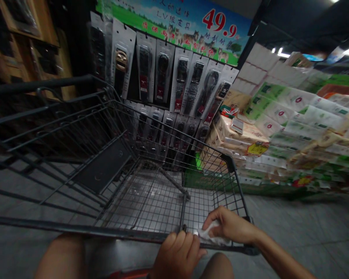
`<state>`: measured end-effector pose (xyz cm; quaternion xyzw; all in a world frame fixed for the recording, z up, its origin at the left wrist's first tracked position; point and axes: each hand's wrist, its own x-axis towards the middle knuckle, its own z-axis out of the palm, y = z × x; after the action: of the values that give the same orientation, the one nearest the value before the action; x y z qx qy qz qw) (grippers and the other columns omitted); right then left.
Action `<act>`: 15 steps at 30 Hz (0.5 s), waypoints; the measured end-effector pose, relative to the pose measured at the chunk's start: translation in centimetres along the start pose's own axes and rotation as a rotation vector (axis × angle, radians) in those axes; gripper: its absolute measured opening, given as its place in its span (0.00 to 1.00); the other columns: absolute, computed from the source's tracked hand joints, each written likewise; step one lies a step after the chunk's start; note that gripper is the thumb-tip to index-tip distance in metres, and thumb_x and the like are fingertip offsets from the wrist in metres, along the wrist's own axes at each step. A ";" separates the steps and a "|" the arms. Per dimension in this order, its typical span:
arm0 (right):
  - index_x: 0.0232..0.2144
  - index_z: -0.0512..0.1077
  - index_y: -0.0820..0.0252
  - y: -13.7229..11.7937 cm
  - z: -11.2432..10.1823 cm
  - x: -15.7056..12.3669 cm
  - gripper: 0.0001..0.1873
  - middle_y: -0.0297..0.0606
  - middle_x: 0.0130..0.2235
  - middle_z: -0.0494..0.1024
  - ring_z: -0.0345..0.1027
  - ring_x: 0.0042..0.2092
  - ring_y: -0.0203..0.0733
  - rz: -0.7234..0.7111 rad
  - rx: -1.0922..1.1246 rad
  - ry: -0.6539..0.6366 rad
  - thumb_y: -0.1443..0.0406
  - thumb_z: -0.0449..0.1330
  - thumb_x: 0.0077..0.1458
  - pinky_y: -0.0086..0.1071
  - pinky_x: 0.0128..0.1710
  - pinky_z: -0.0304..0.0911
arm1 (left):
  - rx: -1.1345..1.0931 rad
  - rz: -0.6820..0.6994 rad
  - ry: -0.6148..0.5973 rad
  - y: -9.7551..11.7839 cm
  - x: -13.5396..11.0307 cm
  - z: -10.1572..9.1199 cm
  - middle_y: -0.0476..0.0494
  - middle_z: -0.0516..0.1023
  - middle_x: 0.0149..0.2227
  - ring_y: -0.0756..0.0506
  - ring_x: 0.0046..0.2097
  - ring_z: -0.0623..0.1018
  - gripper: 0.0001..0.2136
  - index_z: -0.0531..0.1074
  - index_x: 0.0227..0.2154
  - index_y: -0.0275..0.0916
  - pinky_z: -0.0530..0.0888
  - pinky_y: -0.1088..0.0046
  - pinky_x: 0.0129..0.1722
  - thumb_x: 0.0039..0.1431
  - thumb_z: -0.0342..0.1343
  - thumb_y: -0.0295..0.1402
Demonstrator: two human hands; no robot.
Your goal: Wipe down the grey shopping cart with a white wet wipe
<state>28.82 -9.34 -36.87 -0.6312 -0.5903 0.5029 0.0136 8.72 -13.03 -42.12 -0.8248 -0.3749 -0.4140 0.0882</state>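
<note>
A dark metal shopping cart (151, 186) fills the lower part of the head view, and bare wire mesh shows at its bottom. My left hand (178, 254) is closed over the cart's near top rail, with its fingers wrapped round the bar. Just to the right of it, my right hand (225, 224) reaches over the same rail. Its bent fingers hold a crumpled white cloth (212, 233) against the wire side, near the cart's right corner. Part of the cloth is hidden behind the fingers.
Packaged belts (180, 77) hang on a rack behind the cart, under a price sign (192, 29). Stacked tissue packs (291, 116) stand to the right. A fold-down panel (104, 164) sits inside the cart at left. My knees are close below the near rail.
</note>
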 end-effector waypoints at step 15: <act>0.31 0.78 0.64 0.0 0.0 2.1 0.14 0.37 0.30 0.79 0.69 0.32 0.36 0.055 -0.022 0.164 0.74 0.56 0.41 0.24 0.29 0.58 | 0.029 0.041 0.062 -0.5 0.3 0.8 0.51 0.75 0.26 0.50 0.31 0.71 0.14 0.71 0.30 0.39 0.62 0.70 0.35 0.65 0.43 0.36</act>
<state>28.37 -7.75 -38.23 -0.6864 -0.5751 0.4431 0.0412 9.00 -12.12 -42.47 -0.8179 -0.3609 -0.4317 0.1204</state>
